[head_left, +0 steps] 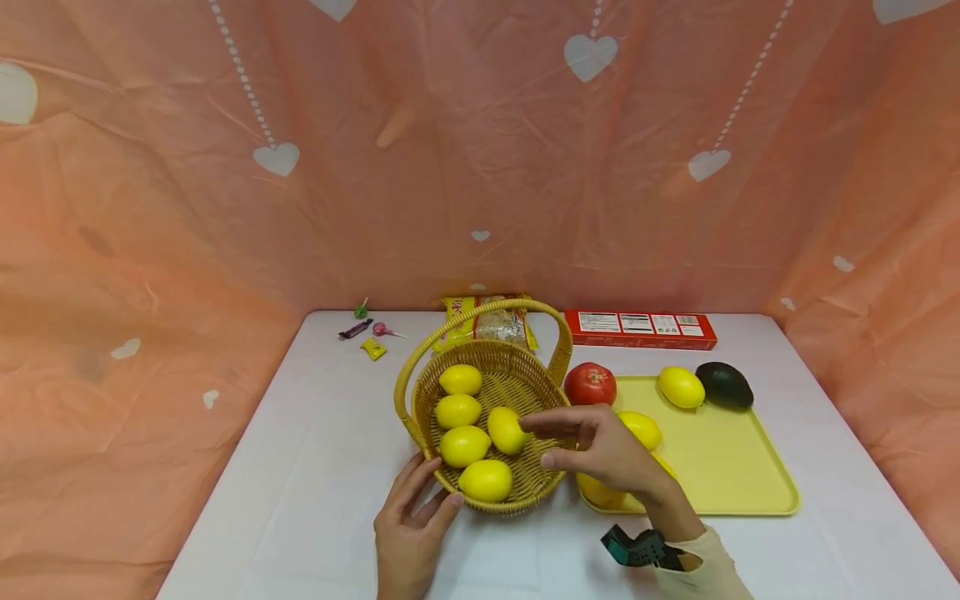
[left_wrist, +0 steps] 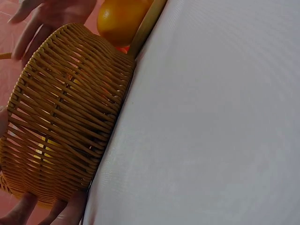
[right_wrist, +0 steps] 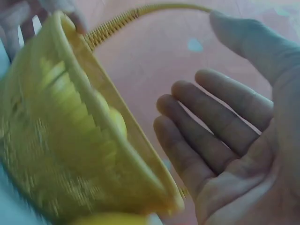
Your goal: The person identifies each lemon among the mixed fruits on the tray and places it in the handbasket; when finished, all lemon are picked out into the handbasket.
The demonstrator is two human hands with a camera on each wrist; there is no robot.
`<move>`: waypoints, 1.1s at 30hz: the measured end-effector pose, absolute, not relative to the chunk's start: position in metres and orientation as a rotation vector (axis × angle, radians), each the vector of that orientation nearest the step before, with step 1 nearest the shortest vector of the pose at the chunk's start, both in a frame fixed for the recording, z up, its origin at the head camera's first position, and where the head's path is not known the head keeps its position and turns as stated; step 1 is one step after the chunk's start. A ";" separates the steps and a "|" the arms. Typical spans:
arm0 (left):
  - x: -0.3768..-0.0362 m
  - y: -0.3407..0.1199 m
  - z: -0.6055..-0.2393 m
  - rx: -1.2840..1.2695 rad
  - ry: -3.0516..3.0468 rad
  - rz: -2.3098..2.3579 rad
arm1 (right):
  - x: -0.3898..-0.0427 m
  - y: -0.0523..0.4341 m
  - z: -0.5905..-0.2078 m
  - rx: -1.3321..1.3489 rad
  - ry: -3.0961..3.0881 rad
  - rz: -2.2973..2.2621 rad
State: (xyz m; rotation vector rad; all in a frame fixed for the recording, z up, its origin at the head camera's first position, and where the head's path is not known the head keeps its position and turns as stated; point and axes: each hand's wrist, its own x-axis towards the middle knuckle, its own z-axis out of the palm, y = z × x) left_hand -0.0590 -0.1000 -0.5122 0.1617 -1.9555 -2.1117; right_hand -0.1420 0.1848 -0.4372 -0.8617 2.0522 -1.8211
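Observation:
A wicker basket (head_left: 517,375) with a tall arched handle stands on the white table, with several lemons (head_left: 464,446) inside. My left hand (head_left: 411,533) holds the basket's near left side, thumb and fingertips against its rim and wall. In the left wrist view, fingers (left_wrist: 70,211) rest along the woven wall. My right hand (head_left: 600,446) hovers over the basket's right rim, fingers extended and apart from the thumb, near a lemon (head_left: 507,430). The right wrist view shows its palm (right_wrist: 243,187) bare, with nothing held.
Right of the basket lies a yellow tray (head_left: 727,467) with a lemon (head_left: 681,387), a dark avocado (head_left: 723,386) and other yellow fruit partly hidden by my right hand. A red round fruit (head_left: 590,385) sits by its corner. Behind are a red box (head_left: 641,330), a snack bag (head_left: 457,310) and candies (head_left: 373,347).

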 end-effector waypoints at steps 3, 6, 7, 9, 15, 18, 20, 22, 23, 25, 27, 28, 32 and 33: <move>-0.060 -0.101 -0.512 0.174 -1.969 -2.110 | -0.137 0.208 -0.439 -0.781 2.062 -1.869; -0.060 -0.102 -0.512 0.174 -1.983 -2.103 | -0.129 0.229 -0.441 -0.707 2.097 -1.885; -0.060 -0.103 -0.512 0.172 -1.982 -2.103 | -0.126 0.235 -0.441 -0.681 2.114 -1.891; -0.060 -0.103 -0.512 0.169 -1.981 -2.101 | -0.121 0.248 -0.443 -0.651 2.167 -1.900; -0.060 -0.102 -0.512 0.158 -1.976 -2.103 | -0.102 0.279 -0.445 -0.512 2.370 -1.852; -0.060 -0.101 -0.511 0.148 -1.972 -2.098 | -0.092 0.293 -0.445 -0.434 2.439 -1.817; -0.059 -0.100 -0.511 0.145 -1.970 -2.093 | -0.087 0.300 -0.446 -0.389 2.475 -1.805; -0.059 -0.100 -0.510 0.149 -1.967 -2.095 | -0.082 0.307 -0.449 -0.336 2.515 -1.791; -0.059 -0.100 -0.510 0.152 -1.967 -2.096 | -0.080 0.310 -0.450 -0.307 2.539 -1.778; -0.059 -0.100 -0.511 0.158 -1.970 -2.097 | -0.077 0.314 -0.454 -0.244 2.589 -1.744; -0.059 -0.100 -0.511 0.164 -1.971 -2.100 | -0.076 0.317 -0.458 -0.179 2.627 -1.695; -0.059 -0.101 -0.511 0.165 -1.972 -2.101 | -0.076 0.318 -0.460 -0.152 2.645 -1.662; -0.059 -0.101 -0.511 0.171 -1.973 -2.106 | -0.078 0.318 -0.468 -0.070 2.681 -1.525; -0.059 -0.101 -0.511 0.173 -1.974 -2.107 | -0.079 0.317 -0.470 -0.060 2.691 -1.488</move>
